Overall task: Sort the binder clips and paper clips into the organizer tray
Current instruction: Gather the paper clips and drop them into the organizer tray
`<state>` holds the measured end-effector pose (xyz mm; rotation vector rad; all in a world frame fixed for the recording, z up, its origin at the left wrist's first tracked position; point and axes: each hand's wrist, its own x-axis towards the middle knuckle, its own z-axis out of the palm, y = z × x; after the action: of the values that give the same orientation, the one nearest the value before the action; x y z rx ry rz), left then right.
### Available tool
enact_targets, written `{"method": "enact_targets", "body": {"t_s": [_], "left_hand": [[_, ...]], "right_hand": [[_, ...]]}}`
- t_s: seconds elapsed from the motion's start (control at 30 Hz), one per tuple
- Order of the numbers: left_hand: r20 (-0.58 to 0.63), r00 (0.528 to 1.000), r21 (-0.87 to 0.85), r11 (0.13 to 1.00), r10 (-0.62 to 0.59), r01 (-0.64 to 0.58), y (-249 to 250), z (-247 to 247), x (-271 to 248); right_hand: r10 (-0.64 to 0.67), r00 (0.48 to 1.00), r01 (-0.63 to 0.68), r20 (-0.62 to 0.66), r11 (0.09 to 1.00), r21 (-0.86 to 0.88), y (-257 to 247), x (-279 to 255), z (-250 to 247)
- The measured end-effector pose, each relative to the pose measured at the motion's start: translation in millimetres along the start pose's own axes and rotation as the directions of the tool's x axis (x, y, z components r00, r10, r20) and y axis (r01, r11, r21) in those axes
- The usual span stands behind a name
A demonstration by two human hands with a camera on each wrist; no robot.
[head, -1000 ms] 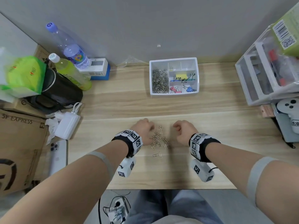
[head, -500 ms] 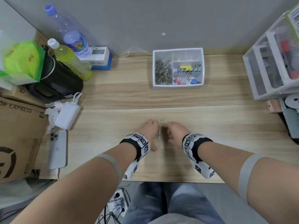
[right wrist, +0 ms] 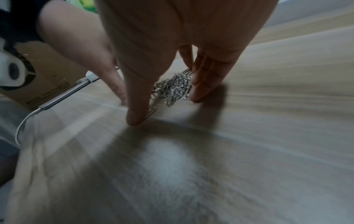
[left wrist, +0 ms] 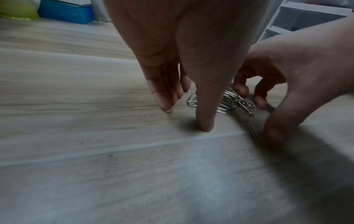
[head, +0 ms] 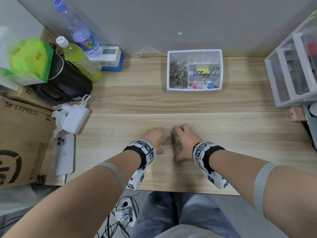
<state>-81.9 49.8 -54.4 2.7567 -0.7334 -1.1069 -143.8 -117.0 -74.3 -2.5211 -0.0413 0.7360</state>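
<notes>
A pile of silver paper clips (head: 171, 142) lies on the wooden desk near its front edge, between my two hands. My right hand (head: 182, 137) arches over the pile, and its thumb and curled fingers (right wrist: 201, 89) close round the paper clips (right wrist: 173, 88). On the other side, my left hand (head: 154, 137) stands on the desk with straight fingers (left wrist: 165, 103) and thumb beside the paper clips (left wrist: 232, 100). The white organizer tray (head: 194, 91) sits at the back centre. Its left compartment holds paper clips (head: 178, 75) and its right ones coloured binder clips (head: 204, 71).
Left of the hands lie a phone (head: 66, 154), a white charger (head: 75, 118) and a cardboard box (head: 22, 143). Two bottles (head: 80, 64) and a black pot (head: 68, 83) stand at the back left. White drawers (head: 291, 74) fill the right side.
Both hands moved inward from either side and pushed the scattered paper clips into a tighter pile. The right hand has closed over it, and the left has drawn back slightly.
</notes>
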Motion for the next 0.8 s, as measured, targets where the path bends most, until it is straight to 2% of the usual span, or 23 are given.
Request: {"method": "enact_targets", "body": {"t_s": [0.1, 0.23, 0.37, 0.43, 0.6, 0.8], "left_hand": [[-0.005, 1.000, -0.029, 0.999, 0.022, -0.022, 8.5, 0.1, 5.4], [-0.067, 0.996, -0.106, 0.992, 0.060, -0.066, 15.7, 1.9, 8.6], [-0.113, 0.993, -0.172, 0.984, 0.036, -0.055, 9.2, 0.6, 6.9], [-0.104, 0.994, -0.161, 0.986, 0.027, -0.043, 2.9, -3.4, 5.3], [0.014, 1.000, -0.026, 1.000, -0.014, 0.014, -7.0, -7.7, 0.1], [0.005, 0.999, -0.007, 0.999, 0.034, -0.034, 10.3, -8.9, 3.7]], "right_hand": [[0.019, 1.000, -0.019, 0.002, 1.000, -0.005, -3.2, 6.6, 3.6], [0.005, 0.999, -0.002, -0.032, 0.995, 0.101, -0.3, 9.0, 1.8], [0.044, 0.997, -0.033, -0.059, 0.984, 0.178, 3.6, 6.3, -5.1], [0.046, 0.997, -0.036, -0.055, 0.984, 0.176, 6.8, 4.5, -8.9], [0.032, 0.999, -0.034, 0.013, 0.991, 0.131, 10.6, 5.7, -12.7], [0.014, 1.000, -0.016, 0.016, 0.991, 0.134, -1.6, 14.6, -7.6]]}}
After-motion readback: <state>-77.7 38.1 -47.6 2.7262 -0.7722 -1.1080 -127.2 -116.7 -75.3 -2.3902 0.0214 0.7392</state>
